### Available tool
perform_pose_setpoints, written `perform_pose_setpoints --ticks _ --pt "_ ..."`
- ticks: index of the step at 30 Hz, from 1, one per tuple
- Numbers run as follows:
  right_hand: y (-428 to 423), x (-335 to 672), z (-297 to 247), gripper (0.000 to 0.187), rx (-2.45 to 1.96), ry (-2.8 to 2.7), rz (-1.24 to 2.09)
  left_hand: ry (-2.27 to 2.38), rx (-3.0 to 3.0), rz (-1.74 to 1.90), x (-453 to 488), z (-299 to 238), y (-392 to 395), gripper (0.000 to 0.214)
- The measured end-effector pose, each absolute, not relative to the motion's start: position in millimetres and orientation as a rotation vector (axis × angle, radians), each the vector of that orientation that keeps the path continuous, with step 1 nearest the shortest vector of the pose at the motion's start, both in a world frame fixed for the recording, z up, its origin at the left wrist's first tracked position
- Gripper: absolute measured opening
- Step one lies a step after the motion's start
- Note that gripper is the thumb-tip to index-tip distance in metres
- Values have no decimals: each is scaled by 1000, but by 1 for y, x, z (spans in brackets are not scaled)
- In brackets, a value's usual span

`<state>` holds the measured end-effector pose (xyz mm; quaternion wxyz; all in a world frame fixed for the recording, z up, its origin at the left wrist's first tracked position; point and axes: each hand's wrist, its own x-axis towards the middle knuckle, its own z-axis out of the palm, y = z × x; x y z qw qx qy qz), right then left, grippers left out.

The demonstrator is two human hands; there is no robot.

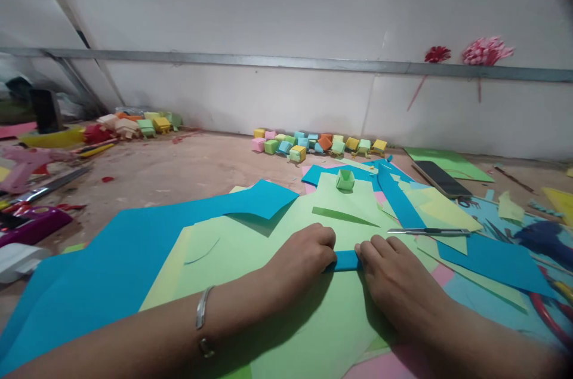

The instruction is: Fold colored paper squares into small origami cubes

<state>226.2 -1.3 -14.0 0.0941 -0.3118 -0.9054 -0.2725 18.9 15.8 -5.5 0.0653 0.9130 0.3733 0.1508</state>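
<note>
A narrow folded blue paper strip (pixel 347 260) stretches between my two hands, just over the light green paper sheets (pixel 264 331). My left hand (pixel 304 250), with a silver bangle on its wrist, pinches the strip's left end. The other end is gripped by my right hand (pixel 387 268); both ends are hidden under the fingers. Beyond the hands stands a small open green paper box (pixel 345 179), with a thin dark green paper sliver (pixel 344 216) in front of it. A slim craft knife (pixel 430 231) lies right of my right hand.
Large blue paper (pixel 111 259) spreads on the left. Several small coloured paper boxes (pixel 298 154) line the wall. A phone (pixel 441 179) lies at right, near scissors (pixel 465 203). A pink glue gun (pixel 31 164) and a purple tape dispenser (pixel 36 224) stand far left.
</note>
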Motion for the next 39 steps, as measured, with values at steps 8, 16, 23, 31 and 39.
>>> perform_pose_setpoints --ticks 8,16,23,31,39 --pt "-3 227 -18 18 -948 -2728 -830 927 2779 199 2 22 11 23" --pt "-22 221 -16 33 -942 -2779 -692 1054 2817 -69 11 26 -3 23" --pt "-19 211 -11 12 -747 -2810 -519 1053 2856 -91 8 25 0 21" --pt "-21 232 -15 22 -980 -2748 -809 958 2939 -166 8 38 -7 19" --pt "-24 230 -11 18 -1015 -2683 -915 999 2970 -122 14 29 -5 12"
